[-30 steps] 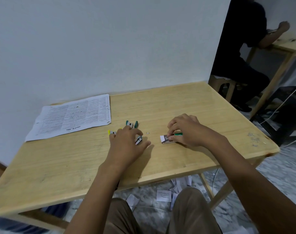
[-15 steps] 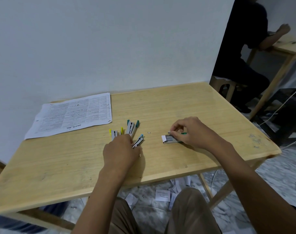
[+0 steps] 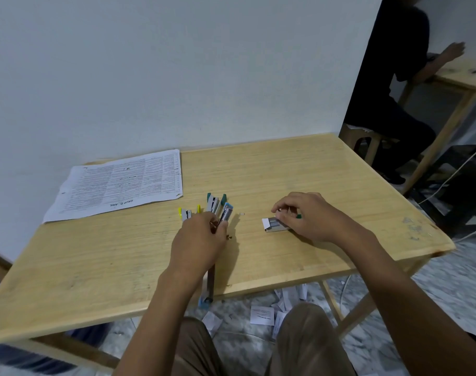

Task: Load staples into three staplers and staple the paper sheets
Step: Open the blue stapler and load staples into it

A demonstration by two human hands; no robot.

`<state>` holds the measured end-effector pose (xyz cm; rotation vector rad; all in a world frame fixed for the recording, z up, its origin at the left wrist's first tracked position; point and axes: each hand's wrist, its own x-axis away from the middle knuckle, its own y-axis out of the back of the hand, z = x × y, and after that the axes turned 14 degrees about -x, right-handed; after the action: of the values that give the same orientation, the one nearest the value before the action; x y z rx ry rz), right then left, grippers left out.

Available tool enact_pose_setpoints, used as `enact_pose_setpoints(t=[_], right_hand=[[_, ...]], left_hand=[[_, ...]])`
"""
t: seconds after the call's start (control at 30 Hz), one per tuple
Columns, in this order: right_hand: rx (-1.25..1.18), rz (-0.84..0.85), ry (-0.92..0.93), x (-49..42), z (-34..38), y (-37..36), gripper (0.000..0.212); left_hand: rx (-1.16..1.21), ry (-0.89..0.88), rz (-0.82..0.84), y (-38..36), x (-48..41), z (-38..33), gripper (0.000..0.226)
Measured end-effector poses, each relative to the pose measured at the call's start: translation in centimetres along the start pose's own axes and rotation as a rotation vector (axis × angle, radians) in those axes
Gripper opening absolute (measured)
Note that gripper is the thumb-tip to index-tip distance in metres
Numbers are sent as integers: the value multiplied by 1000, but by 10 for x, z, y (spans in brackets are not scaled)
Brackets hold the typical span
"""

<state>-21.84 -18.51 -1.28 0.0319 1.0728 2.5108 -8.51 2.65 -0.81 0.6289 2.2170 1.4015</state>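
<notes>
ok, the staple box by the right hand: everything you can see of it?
The staple box is small, apparently cardboard, lying flat on the wooden table. Its white end flap is open on the left, showing grey staple strips inside. The right hand covers and holds its right end with curled fingers; a green bit there is unclear.

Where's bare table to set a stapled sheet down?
Bare wood near-left, between paper sheets and table's front edge, and far-right beyond the right hand. Crowded mid-table: two staplers, the left hand gripping the blue stapler, staple box.
</notes>
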Motion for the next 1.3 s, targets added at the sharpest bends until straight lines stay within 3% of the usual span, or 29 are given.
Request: enact_pose_setpoints(t=[0.17,0.3,0.5,0.77,0.87,1.0,1.1,1.3], right_hand=[[-35,7,-11,3,4,0,18],[-51,1,-39,5,5,2,23],[-209,-67,-57,8,12,9,9],[-569,-180,-28,1,39,-15,15],[-576,-112,-29,-5,50,-28,9],[-570,-35,-4,-10,61,-38,12],[-393,-62,33,-13,66,-44,11],[-333,-103,69,-18,66,-54,9]], left_hand=[[378,0,93,0,-7,0,25],[766,44,351,-6,-5,0,25],[1035,57,466,-14,-9,4,28],[1338,9,571,-22,-13,20,24],[1384,-21,592,-25,-15,23,21],[1402,-41,583,-29,-16,25,32],[1421,-75,597,-31,-17,26,32],[1443,-72,623,-38,-21,30,31]])
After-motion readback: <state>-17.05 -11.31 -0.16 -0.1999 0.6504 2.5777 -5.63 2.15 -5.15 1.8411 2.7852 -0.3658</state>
